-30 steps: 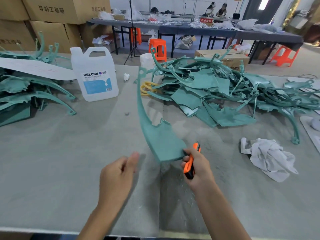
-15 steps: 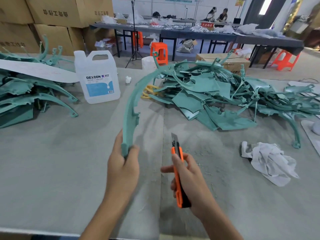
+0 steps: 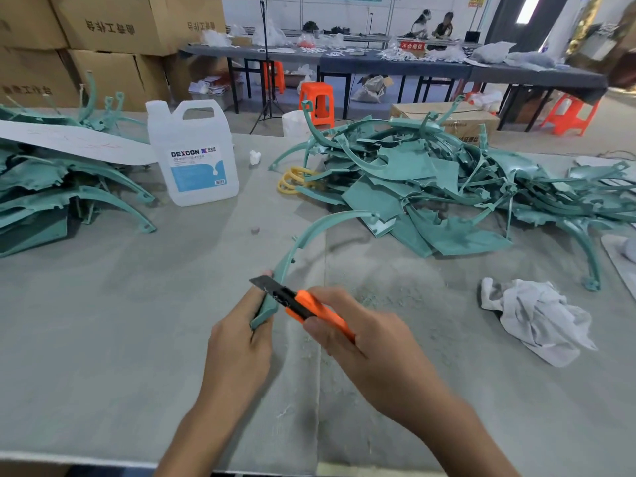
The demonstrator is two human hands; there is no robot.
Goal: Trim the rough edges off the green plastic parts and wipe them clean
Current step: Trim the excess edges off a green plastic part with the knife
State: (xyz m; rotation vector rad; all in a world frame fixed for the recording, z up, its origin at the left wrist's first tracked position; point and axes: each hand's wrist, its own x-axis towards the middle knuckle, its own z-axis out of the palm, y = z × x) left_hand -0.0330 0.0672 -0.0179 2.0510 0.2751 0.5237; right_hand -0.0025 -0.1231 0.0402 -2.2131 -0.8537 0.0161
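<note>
Green part (image 3: 303,237) in left hand (image 3: 237,352); knife (image 3: 299,302) in right hand (image 3: 364,342) — blade against it

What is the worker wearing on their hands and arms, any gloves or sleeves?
Nothing that shows. The left hand and the right hand are bare: no gloves, rings, watch or wristband. The forearms are bare too, with no sleeve in view up to the picture's bottom edge.

Bare left hand (image 3: 237,352), bare right hand (image 3: 364,342), both forearms bare down to the frame's lower edge
</note>
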